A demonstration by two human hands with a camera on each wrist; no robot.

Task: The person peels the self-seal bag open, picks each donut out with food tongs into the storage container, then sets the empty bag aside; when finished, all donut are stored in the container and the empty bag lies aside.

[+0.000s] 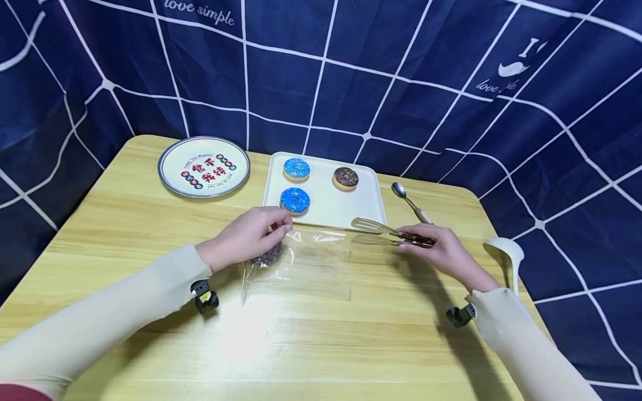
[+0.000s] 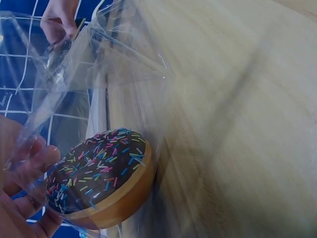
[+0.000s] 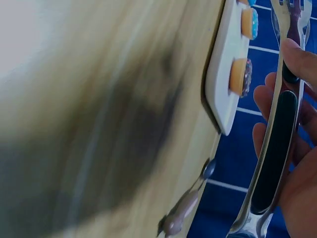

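My left hand point(image 1: 248, 236) pinches a clear plastic bag point(image 1: 318, 267) near its left end. A chocolate doughnut with coloured sprinkles point(image 2: 101, 176) lies inside the bag, just below those fingers; part of it is hidden by the hand in the head view. In my right hand point(image 1: 443, 250) I hold metal tongs point(image 1: 372, 225) with dark grips. Their tips point left, above the bag's right end, and stand apart with nothing between them. Behind the bag, a white tray point(image 1: 326, 209) carries two blue doughnuts point(image 1: 295, 200) and one chocolate doughnut point(image 1: 346, 178).
A round plate with red lettering point(image 1: 203, 167) stands at the back left of the wooden table point(image 1: 301, 351). Right of the tray lies a spoon point(image 1: 408, 200). A white ladle point(image 1: 509, 250) rests at the right edge. Blue gridded cloth point(image 1: 281, 72) hangs around the table.
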